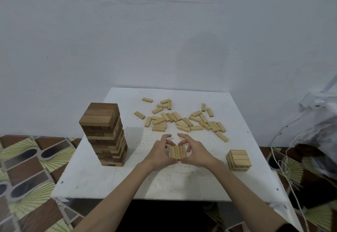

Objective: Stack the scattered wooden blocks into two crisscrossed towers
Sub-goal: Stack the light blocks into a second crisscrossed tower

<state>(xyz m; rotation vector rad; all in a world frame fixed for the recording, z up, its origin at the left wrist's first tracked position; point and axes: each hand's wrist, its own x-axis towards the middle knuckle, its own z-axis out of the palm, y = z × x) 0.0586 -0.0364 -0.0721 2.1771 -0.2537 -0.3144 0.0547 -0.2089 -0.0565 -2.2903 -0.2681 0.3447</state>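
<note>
Three pale wooden blocks (pixel 177 151) lie side by side, long way pointing from me. My left hand (pixel 160 152) and right hand (pixel 196 152) squeeze them together. The short pale tower (pixel 238 159) waits right, nearer my right hand.

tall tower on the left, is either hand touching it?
No: both the left hand and right hand are cupped around a small layer of blocks mid-table, apart from the tall tower.

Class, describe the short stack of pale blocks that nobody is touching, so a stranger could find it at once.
Start at the white table and go to its right edge, near the person. The short stack stands there alone, a few crisscrossed layers high. Unlike the tall tower on the left it is low and all pale, and no hand touches it.
</note>
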